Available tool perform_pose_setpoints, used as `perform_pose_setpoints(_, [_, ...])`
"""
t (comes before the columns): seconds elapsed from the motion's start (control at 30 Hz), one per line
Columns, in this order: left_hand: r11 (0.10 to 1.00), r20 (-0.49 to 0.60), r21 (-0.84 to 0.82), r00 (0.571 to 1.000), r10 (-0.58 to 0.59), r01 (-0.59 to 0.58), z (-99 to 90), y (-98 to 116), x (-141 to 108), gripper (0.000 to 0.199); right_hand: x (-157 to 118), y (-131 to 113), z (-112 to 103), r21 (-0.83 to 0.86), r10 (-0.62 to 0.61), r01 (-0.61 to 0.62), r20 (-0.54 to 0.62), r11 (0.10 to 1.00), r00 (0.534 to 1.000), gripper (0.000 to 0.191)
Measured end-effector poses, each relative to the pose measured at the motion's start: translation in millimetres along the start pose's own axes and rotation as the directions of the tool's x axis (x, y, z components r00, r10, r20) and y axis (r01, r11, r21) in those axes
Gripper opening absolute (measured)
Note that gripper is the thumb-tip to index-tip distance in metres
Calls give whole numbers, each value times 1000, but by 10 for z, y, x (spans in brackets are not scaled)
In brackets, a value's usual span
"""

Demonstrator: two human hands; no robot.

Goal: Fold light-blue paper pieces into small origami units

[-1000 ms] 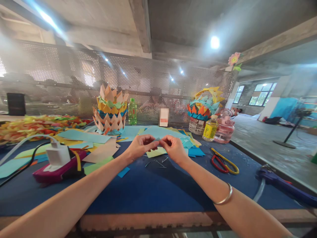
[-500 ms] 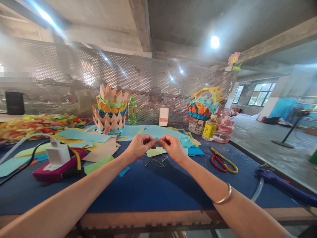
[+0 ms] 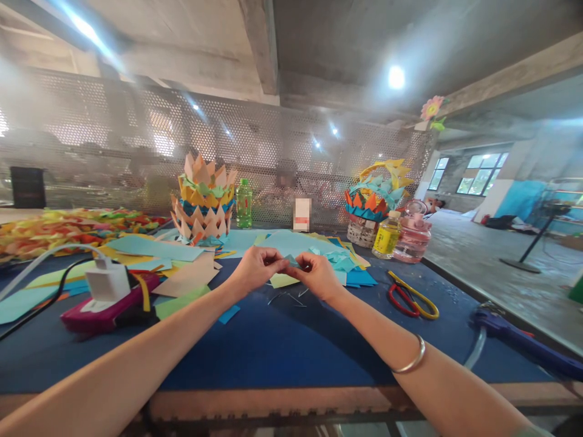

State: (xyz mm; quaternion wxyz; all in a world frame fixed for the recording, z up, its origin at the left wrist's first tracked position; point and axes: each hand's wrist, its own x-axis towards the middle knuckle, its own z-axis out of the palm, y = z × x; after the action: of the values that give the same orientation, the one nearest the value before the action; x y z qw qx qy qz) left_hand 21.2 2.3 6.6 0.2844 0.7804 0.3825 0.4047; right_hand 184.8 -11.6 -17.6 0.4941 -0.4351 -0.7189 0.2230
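Observation:
Between my hands, above the middle of the blue table, is a small piece of light-blue folded paper (image 3: 292, 260). My left hand (image 3: 259, 267) pinches its left side between thumb and fingers. On the other side my right hand (image 3: 316, 274) grips it, the fingers covering part of it. Just behind my right hand lies a pile of light-blue folded paper pieces (image 3: 339, 260). Below my hands, several thin wire-like bits (image 3: 288, 298) are scattered on the table. A pale-green paper sheet (image 3: 285, 280) lies beneath the hands.
Scissors with red and yellow handles (image 3: 412, 295) lie at right, near a blue glue gun (image 3: 505, 328). A purple power strip (image 3: 107, 309) sits at left. Paper-petal baskets (image 3: 203, 203) and a yellow-labelled bottle (image 3: 386, 237) stand behind. Paper scraps (image 3: 73, 233) heap at far left.
The fingers of my right hand have shifted slightly left, closer to my left fingertips. More of the light-blue folded paper shows between the hands.

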Motion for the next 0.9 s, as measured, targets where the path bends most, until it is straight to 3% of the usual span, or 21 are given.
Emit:
perform_pose_setpoints(0.17, [999,8,33,999,41,-42,3,19,-4,19,7,-67,-31,83,45,-48,36,995,998,48])
perform_pose_setpoints(0.33, [999,-19,-36,1000,5,-6,-33,-52,39,16,20,-29,-41,57,2,-5,49,998,999,33])
perform_pose_setpoints(0.6, [999,-16,-13,999,-52,52,-40,-88,53,19,37,59,-36,31,-17,18,-37,999,999,21])
perform_pose_setpoints(0.8, [998,-60,59,998,27,-24,-28,-124,65,19,35,1,-56,18,22,-21,-60,1000,998,19])
perform_pose_setpoints(0.9, [999,-58,34,998,3,-1,-31,-80,54,18,36,-23,-68,21,16,-15,-56,1000,998,16])
